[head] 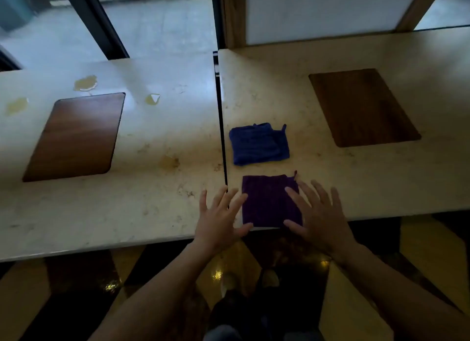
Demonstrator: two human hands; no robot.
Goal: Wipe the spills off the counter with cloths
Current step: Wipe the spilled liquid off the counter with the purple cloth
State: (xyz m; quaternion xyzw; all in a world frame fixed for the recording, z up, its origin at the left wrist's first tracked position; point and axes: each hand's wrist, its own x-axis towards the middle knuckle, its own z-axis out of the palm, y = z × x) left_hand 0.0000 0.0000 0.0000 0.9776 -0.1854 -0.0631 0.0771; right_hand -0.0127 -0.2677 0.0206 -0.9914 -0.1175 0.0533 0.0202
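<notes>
Where the pale counter [152, 142] is split by a dark seam, three yellowish spills sit on its left section: the largest spill [85, 82] just beyond the far edge of a dark wooden inlay [76, 134], a fainter spill [16, 106] to the left of that inlay, and a small glinting spill [152, 99] to its right. A brownish smear [169, 161] lies nearer the front edge, between the inlay and the seam.

The cloths lie on the right section, just beside the seam. The purple cloth [267, 201], folded flat into a square, rests at the very front edge of the counter. The blue cloth [259, 143], folded more loosely, lies just behind it, apart from it by a strip of bare stone.

Both hands are spread wide, fingers splayed, and grip nothing. The left hand [218, 218] is over the seam at the purple cloth's left edge, its thumb reaching toward the cloth's near corner. The right hand [320, 218] is at the cloth's right edge, its forefinger and thumb overlapping the fabric. Whether either palm presses on the surface cannot be told.

A second wooden inlay [361, 106] is set into the right section, well apart from the cloths. Below the counter's edge a glossy yellow-and-dark floor [356, 290] shows.
</notes>
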